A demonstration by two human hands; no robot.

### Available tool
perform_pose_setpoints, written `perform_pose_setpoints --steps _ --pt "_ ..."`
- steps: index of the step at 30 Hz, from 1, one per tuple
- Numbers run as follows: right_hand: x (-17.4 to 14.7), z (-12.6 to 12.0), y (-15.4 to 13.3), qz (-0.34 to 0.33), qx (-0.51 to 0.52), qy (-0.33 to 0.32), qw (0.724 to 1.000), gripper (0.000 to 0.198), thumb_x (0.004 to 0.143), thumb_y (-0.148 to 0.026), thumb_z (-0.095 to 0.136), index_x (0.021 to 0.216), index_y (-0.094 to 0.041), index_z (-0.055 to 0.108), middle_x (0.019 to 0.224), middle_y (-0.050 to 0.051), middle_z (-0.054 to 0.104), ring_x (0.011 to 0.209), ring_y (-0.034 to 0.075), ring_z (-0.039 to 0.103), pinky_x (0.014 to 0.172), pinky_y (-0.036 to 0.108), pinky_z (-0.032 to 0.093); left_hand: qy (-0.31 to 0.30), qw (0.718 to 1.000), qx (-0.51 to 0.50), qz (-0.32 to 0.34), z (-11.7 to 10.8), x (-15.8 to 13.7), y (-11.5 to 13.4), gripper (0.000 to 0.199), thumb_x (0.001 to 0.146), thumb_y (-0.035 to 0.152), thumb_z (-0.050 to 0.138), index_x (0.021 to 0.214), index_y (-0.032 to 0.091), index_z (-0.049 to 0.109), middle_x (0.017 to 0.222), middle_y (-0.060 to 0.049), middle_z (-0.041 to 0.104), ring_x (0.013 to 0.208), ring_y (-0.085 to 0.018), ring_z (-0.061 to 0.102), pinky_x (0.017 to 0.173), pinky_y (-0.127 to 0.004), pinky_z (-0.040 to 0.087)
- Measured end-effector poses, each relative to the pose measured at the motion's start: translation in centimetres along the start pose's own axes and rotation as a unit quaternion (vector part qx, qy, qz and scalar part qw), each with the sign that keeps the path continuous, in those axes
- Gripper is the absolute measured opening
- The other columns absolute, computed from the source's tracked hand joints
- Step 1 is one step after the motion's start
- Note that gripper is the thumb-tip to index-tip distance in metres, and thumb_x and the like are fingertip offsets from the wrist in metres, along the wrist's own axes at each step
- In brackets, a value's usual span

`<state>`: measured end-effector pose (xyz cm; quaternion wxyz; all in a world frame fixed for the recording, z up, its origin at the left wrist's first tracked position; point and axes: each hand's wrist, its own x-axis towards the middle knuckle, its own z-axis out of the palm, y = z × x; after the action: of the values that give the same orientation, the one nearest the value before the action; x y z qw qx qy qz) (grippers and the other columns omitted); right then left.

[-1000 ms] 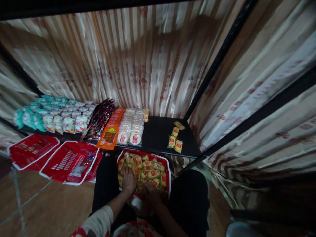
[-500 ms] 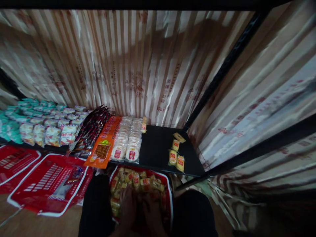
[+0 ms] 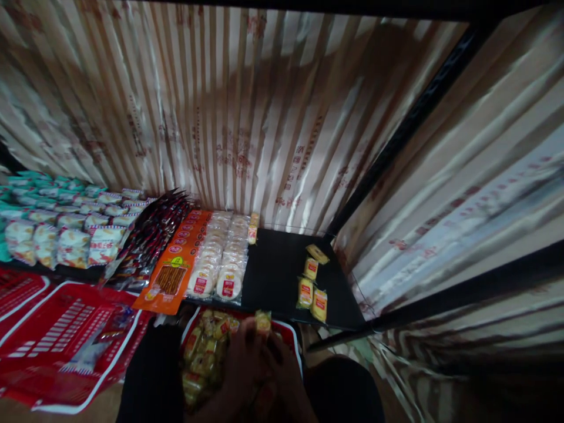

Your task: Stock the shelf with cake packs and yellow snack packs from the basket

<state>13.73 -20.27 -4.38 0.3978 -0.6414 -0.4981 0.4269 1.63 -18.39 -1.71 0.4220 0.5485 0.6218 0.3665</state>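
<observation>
A small yellow wrapped cake (image 3: pixel 263 322) with clear film is pinched at the fingertips of my left hand (image 3: pixel 241 358), just above the basket. My right hand (image 3: pixel 284 365) is close beside it, fingers curled in towards the left hand; shade hides what they grip. Below both hands stands a red basket (image 3: pixel 296 341) with a white rim, between my knees. Many wrapped cakes (image 3: pixel 205 352) of the same kind fill its left side. My hands and forearms cover much of the rest.
A black shelf (image 3: pixel 275 264) holds several loose cakes (image 3: pixel 312 291) at right. Further left are rows of round white crackers (image 3: pixel 229 282), an orange snack packet (image 3: pixel 171 276), dark packets (image 3: pixel 154 235) and white-and-teal bags (image 3: pixel 73 244). Another red basket (image 3: pixel 66 341) stands left. Black posts (image 3: pixel 396 129) frame the shelf.
My hands have come up from among the cakes in the basket, and one cake now shows at the left fingertips. The view has shifted slightly right.
</observation>
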Motion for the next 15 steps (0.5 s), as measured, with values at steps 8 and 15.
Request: perform_pose_setpoints --steps 8,15 --pt "5.4 -2.8 -3.1 -0.043 0.126 0.018 0.991 0.046 0.068 -0.054 0.063 0.099 -0.020 0.064 0.092 0.009 0.071 0.087 0.026 0.066 0.078 0.039 0.053 -0.030 0.993 -0.100 0.060 1.7 5.0 4.3 0.034 0.079 0.024 0.042 0.111 0.018 0.053 0.101 -0.005 0.068 0.089 -0.015 0.063 0.081 -0.026 0.050" --pt "12.1 -2.4 -4.9 -0.044 0.110 0.022 0.993 0.034 0.064 -0.044 0.064 0.084 -0.016 0.061 0.079 0.007 0.068 0.069 0.018 0.063 0.069 0.031 0.052 0.077 0.993 0.047 0.073 3.6 8.4 5.5 0.051 0.077 0.019 0.042 0.127 0.010 0.048 0.133 -0.013 0.050 0.126 -0.023 0.042 0.108 -0.037 0.031"
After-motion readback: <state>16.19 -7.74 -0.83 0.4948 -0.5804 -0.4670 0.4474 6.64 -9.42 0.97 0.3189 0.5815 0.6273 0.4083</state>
